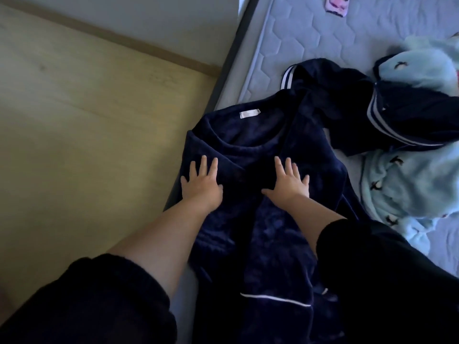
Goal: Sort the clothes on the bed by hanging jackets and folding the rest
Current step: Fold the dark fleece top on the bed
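The left grip (201, 184) and right grip (289, 183) press flat, fingers spread, on the dark blue fuzzy top (260, 244) on the bed (323, 28). Its white neck tag (249, 113) is too small to read.

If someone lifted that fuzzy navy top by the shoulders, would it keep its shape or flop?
Probably floppy: the navy top lies in soft folds, flattened under the left hand and right hand. Its plush pile suggests it is bulky yet fairly light, and likely to grip the quilted mattress rather than slide.

Black fleecy sleeves (99, 301) pushed up, forearms bare.
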Action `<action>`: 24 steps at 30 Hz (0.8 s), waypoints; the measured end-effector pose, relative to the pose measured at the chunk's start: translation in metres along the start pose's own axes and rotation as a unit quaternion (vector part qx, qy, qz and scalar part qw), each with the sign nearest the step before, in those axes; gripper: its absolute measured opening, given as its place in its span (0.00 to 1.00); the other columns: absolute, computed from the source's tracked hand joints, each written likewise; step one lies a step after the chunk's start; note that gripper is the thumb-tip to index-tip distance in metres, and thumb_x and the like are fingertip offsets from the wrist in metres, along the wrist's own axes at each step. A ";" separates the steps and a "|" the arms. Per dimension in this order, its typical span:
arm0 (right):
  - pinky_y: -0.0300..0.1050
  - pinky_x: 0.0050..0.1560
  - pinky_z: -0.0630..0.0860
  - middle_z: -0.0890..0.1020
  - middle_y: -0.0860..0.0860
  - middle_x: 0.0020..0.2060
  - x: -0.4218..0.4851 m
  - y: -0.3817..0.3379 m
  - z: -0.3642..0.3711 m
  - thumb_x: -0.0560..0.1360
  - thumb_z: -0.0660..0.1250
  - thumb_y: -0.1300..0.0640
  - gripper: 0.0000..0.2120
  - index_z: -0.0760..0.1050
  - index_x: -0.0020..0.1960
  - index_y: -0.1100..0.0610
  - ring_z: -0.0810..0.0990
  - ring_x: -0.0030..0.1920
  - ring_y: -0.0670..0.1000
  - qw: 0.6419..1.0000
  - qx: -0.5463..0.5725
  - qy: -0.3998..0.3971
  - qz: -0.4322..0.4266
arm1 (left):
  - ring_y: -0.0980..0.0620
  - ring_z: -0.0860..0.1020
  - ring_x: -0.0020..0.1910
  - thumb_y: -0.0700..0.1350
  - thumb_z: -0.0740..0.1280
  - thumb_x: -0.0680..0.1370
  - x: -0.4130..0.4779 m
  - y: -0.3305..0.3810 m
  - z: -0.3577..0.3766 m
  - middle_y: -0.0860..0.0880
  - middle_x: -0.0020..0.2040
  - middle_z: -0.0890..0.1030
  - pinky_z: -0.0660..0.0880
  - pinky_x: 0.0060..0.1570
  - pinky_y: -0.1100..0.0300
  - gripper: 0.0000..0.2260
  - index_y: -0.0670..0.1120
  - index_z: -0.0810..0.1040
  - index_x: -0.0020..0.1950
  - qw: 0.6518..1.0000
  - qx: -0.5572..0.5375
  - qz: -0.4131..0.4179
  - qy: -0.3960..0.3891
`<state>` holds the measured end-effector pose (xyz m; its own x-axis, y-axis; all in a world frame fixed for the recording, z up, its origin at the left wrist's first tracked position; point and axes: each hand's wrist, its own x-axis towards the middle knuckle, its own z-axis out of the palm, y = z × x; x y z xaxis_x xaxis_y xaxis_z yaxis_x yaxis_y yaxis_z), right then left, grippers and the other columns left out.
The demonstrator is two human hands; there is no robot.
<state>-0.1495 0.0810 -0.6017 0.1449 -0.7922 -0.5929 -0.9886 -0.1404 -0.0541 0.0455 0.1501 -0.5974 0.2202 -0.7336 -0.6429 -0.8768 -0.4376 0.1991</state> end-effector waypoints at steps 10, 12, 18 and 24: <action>0.61 0.74 0.49 0.36 0.54 0.76 0.057 0.006 0.031 0.70 0.70 0.39 0.54 0.32 0.77 0.47 0.37 0.77 0.54 0.999 0.000 -0.051 0.004 | 0.45 0.52 0.76 0.55 0.55 0.81 0.084 -0.017 0.010 0.47 0.79 0.52 0.59 0.71 0.45 0.25 0.48 0.58 0.76 0.979 -0.082 0.034 0.186; 0.61 0.74 0.49 0.35 0.55 0.76 0.058 0.005 0.029 0.71 0.70 0.39 0.54 0.31 0.76 0.48 0.36 0.77 0.55 0.998 -0.001 -0.056 0.006 | 0.43 0.62 0.72 0.51 0.60 0.81 0.102 -0.020 -0.007 0.42 0.75 0.61 0.62 0.68 0.49 0.24 0.45 0.60 0.75 0.951 -0.226 -0.031 0.207; 0.60 0.75 0.50 0.35 0.55 0.76 0.063 0.004 0.024 0.71 0.70 0.40 0.54 0.32 0.77 0.47 0.37 0.77 0.55 0.998 -0.008 -0.058 0.003 | 0.43 0.68 0.69 0.49 0.73 0.73 0.125 -0.037 -0.040 0.45 0.73 0.67 0.66 0.66 0.54 0.38 0.45 0.56 0.77 0.896 -0.408 -0.141 0.103; 0.56 0.76 0.50 0.39 0.56 0.77 0.071 0.012 0.011 0.68 0.73 0.41 0.54 0.38 0.78 0.47 0.39 0.77 0.55 0.993 0.057 -0.100 -0.031 | 0.47 0.79 0.47 0.42 0.76 0.70 0.102 -0.031 -0.059 0.44 0.54 0.81 0.74 0.48 0.56 0.18 0.42 0.78 0.57 0.836 -0.522 -0.126 0.114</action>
<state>-0.1520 0.0297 -0.6529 0.2066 -0.6479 -0.7331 -0.9777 -0.1082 -0.1800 0.1205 0.0581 -0.6258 0.5221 -0.5777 -0.6274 0.0351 -0.7204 0.6926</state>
